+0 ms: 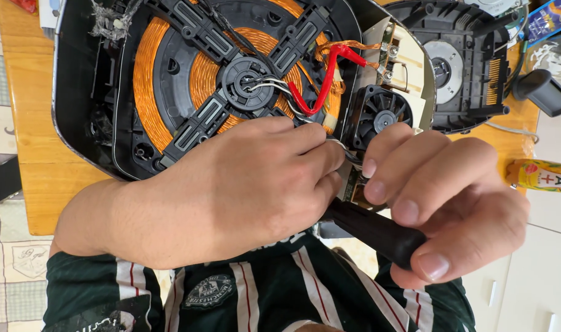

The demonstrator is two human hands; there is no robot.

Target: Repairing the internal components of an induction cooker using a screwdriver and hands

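- Opened black induction cooker with copper coil (170, 80) lies on the wooden table (28, 123), just above the hands.
- Left hand (231, 190) fingers curled, pinching thin grey-white wires (274, 86) near the small black fan (379, 114).
- Right hand (446, 197) wrapped around a black tool handle (379, 233), tip hidden.
- Black plastic base cover (465, 61) beside it; yellow packet (542, 175) at right.

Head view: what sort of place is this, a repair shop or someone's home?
Probably a home, used as a makeshift repair spot. An opened induction cooker lies on a small wooden table, white cabinet doors stand on one side, and a patterned tile floor on the other. No workshop fittings show.
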